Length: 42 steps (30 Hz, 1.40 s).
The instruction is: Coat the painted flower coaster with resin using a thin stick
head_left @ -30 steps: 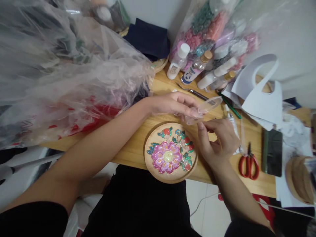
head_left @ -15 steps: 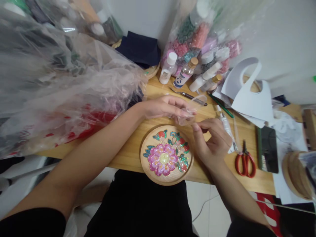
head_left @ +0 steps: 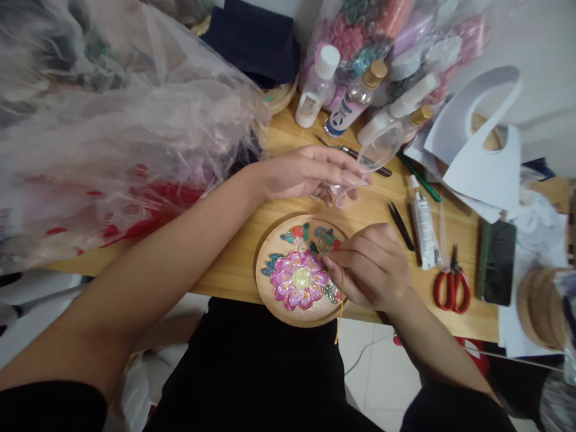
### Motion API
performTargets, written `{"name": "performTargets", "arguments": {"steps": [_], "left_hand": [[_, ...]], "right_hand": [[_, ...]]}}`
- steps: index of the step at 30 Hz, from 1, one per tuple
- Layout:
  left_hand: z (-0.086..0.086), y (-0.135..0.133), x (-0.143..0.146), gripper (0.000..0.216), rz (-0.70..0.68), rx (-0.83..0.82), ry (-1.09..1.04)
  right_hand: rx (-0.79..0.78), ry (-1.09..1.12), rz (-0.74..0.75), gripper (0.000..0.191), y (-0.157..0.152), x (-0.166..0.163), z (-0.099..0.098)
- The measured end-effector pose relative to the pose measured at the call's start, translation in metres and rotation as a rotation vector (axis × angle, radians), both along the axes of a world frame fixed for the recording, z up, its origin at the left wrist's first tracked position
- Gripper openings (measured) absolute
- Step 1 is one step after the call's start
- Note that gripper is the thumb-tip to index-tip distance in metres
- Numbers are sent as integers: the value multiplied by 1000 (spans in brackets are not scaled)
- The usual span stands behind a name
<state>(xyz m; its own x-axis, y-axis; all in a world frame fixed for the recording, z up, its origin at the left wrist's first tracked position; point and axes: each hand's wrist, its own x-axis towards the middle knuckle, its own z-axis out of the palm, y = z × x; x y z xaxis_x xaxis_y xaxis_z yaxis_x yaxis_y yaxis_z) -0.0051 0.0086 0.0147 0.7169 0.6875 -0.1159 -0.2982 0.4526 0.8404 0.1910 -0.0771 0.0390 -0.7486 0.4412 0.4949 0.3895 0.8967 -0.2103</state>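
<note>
Right-hand grip [head_left: 369,264], fingertips pinched on a yellow cord [head_left: 341,312] above the right side of a round wooden plaque [head_left: 270,293]; cord trails lengthwise toward its owner; left hand [head_left: 310,174], farther off, holds an opened clear plastic case [head_left: 380,151]

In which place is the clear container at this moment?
In the head view, the clear container is slightly above and right of centre, held in the left hand, beyond the round wooden plate.
</note>
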Motion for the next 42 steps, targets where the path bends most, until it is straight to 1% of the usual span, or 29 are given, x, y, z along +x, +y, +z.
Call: {"name": "performTargets", "arguments": {"steps": [3, 7, 13, 17, 21, 25, 31, 35, 38, 42], "left_hand": [[4, -1, 0, 16, 2, -6, 3], [5, -1, 1, 15, 10, -5, 25], [3, 0, 0, 18, -11, 29, -16], [1, 1, 0, 24, -20, 32, 15], [-1, 1, 1, 23, -42, 52, -53], [1, 0, 1, 18, -35, 39, -26], [2, -1, -1, 24, -19, 32, 23], [-1, 0, -1, 22, -26, 31, -33], [-4, 2, 0, 28, -39, 33, -42], [-4, 1, 0, 29, -22, 36, -1]], "right_hand": [[-12, -24, 31, 5, -1, -1, -5], [-35, -51, 51, 8, -1, -2, -6], [-32, -46, 52, 8, 0, -2, -7], [-36, -37, 54, 9, 0, -2, -8], [-43, -26, 48, 7, 1, -2, -8], [-39, -31, 42, 6, 2, -2, -7], [-18, -49, 6, 8, 3, -4, -6], [-19, -39, -2, 10, 3, -3, -7], [-18, -49, 1, 9, 3, -3, -8], [-10, -58, 16, 10, 4, -3, -7]]}}
